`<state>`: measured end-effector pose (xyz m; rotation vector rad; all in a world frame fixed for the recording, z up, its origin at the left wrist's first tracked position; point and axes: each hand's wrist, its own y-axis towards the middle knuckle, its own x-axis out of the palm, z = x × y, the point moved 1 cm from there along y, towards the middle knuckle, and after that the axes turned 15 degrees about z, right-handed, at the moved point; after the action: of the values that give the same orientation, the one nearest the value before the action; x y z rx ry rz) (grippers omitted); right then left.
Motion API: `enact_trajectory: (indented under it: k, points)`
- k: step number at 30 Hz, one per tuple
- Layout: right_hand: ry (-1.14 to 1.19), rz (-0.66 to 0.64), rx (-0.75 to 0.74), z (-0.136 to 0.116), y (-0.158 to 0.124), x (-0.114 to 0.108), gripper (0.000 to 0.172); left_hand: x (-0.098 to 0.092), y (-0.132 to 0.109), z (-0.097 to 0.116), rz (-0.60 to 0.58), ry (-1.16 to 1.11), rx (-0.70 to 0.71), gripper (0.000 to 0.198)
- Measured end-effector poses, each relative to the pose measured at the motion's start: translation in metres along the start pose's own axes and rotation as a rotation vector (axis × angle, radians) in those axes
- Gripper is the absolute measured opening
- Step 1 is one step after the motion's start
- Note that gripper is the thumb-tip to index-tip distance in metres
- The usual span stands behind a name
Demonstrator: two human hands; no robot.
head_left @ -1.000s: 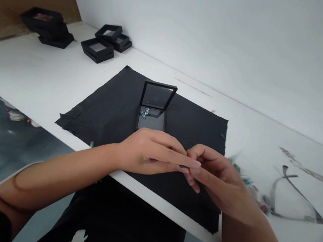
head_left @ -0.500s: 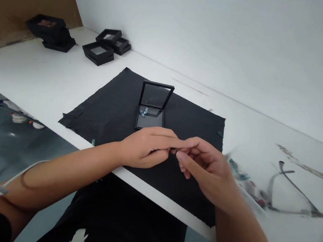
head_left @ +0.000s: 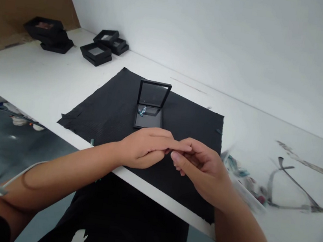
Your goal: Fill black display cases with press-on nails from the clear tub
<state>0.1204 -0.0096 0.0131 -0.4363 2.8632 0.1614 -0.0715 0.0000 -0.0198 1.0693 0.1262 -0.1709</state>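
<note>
My left hand and my right hand meet above the near part of a black cloth mat. The left fingers are pressed together, with the index finger stretched across the right fingertips. My right thumb and fingers are curled inward in a pinch. Whatever lies between the hands is too small or hidden to make out. Just beyond them stands an open black display case, its windowed lid raised. Small shiny teal pieces lie at the left of its base.
Black frame-like cases are piled at the back left, beside another stack near the brown panel. Right of the mat are a clear bag with teal and red bits and a pair of glasses. A white wall runs behind the table.
The view has shifted slightly. My right hand has slid a little to the left, and more of my left index finger shows over its fingers. The case stays open on the mat.
</note>
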Motion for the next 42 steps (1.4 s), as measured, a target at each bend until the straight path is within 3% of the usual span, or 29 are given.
enact_trajectory:
  k: [11,17,21,26,30,37,42]
  points:
    - [0.013,0.015,-0.019,0.003,-0.001,-0.001,0.017,-0.001,-0.003,0.000,-0.025,0.123,-0.033,0.057]
    - [0.014,0.057,-0.049,0.005,-0.002,0.003,0.017,0.001,-0.004,0.001,-0.041,0.106,-0.196,0.047]
    - [0.048,0.250,-0.204,0.006,-0.004,0.007,0.006,0.004,-0.008,0.000,-0.081,0.044,-0.262,0.048]
    - [-0.073,0.493,-0.396,0.005,-0.008,0.007,0.013,0.009,-0.011,-0.003,-0.024,-0.125,-0.365,0.049]
    - [-0.197,0.453,-0.514,0.006,-0.007,0.005,0.015,0.012,-0.010,-0.001,0.024,-0.213,-0.410,0.045]
    - [-0.335,0.459,-0.729,0.009,-0.005,-0.002,0.045,0.012,-0.010,0.007,-0.063,-0.256,-0.525,0.045]
    - [-0.306,0.371,-0.733,0.006,-0.004,-0.007,0.050,0.011,-0.006,0.013,-0.095,-0.415,-0.638,0.048]
